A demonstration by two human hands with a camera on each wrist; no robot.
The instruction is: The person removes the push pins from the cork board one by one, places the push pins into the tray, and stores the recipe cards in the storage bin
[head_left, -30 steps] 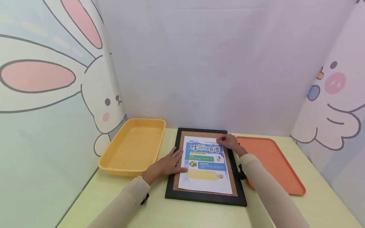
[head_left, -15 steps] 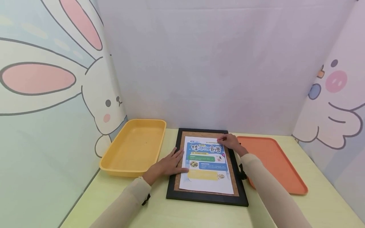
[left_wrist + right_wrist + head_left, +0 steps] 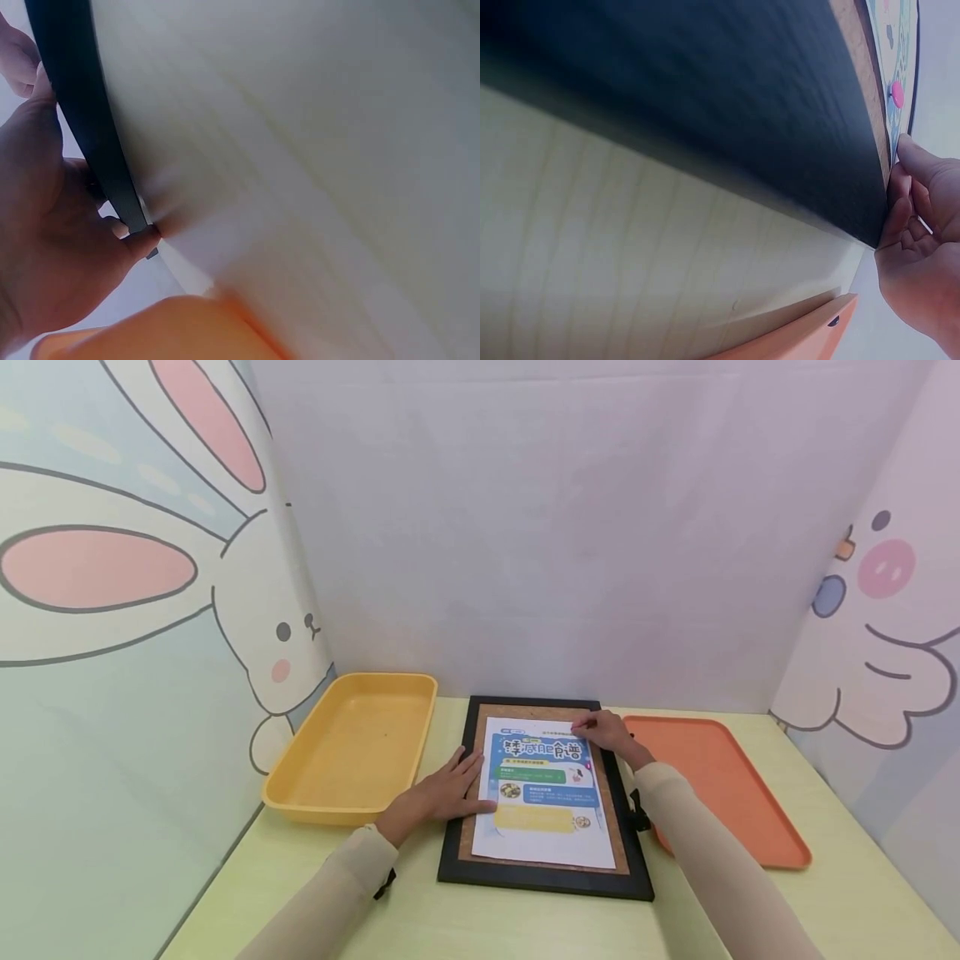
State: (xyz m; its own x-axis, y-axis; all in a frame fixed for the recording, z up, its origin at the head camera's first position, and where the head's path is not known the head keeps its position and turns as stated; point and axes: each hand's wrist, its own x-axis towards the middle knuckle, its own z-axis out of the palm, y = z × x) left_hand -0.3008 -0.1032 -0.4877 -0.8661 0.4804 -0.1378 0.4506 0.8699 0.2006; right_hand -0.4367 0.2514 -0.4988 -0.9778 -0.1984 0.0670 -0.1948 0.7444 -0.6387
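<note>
- Plainly, one white, blue-printed sheet (image 3: 543, 797) is lying on one board (image 3: 543, 878).
- Our left hand (image 3: 447, 792) is resting spread there; our right hand (image 3: 609, 732) is pinching a pink bit (image 3: 577, 725).
- We're counting one pin (image 3: 897, 94), two trays (image 3: 318, 816).

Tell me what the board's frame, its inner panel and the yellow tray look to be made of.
Frame: perhaps painted wood or laminate, black, fairly matte; faint grain-like streaks show in the right wrist view.
Inner panel: likely cork, dull, mottled brown.
Yellow tray: probably molded plastic, smooth, slight sheen; even colour, rounded corners.
</note>
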